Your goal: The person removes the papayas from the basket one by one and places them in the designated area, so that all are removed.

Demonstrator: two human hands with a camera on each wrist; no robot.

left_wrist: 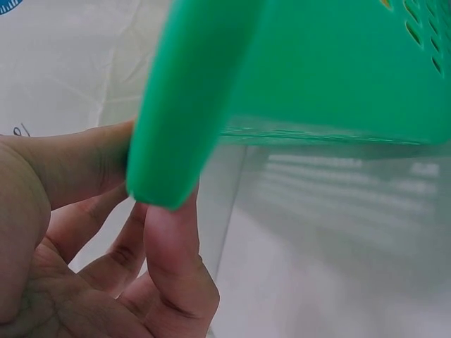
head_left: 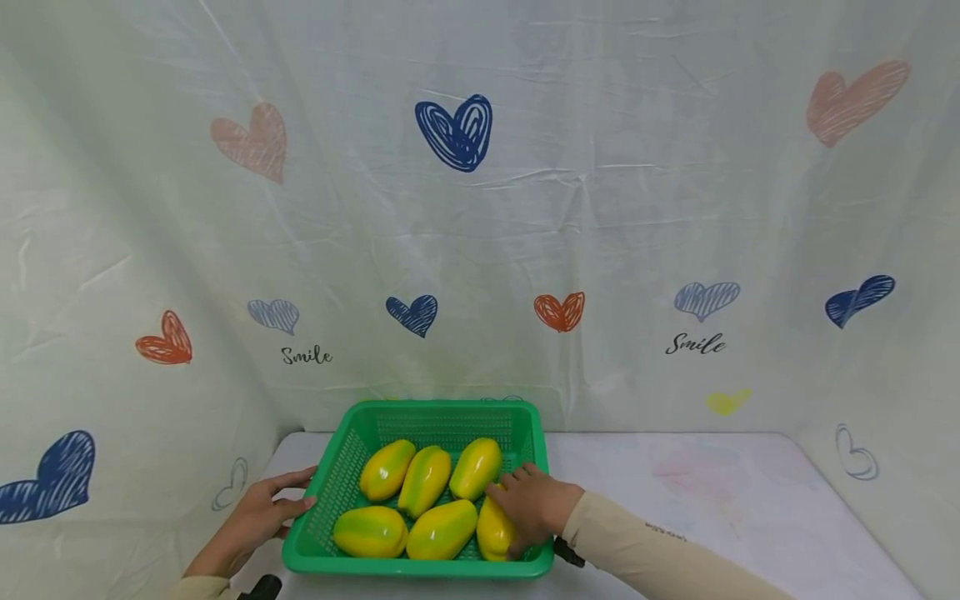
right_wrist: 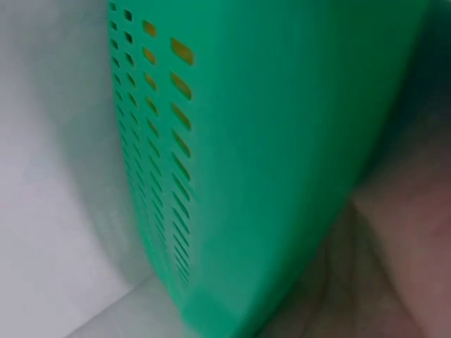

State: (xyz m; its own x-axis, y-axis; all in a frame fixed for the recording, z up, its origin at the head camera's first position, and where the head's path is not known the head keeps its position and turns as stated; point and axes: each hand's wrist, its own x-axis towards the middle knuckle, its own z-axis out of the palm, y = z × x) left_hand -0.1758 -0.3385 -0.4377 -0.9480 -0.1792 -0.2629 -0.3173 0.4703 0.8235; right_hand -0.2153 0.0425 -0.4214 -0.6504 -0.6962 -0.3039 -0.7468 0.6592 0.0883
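I watch the left hand (head_left: 258, 518) pinch the left rim of the green basket (head_left: 420, 567) — thumb and fingers parted only by its thickness. Right hand (head_left: 538, 504) curls over the right-front yellow fruit (head_left: 492, 533), inside the basket; grip firmness I can't tell. Five more fruits (head_left: 442, 531) lie inside — basket on white table (head_left: 637, 492).

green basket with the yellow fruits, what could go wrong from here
The green basket might tip or slide if the left hand, pinching its rim, pulls unevenly. The yellow fruit under the right hand looks smooth, so it could slip and knock the fruit beside it.
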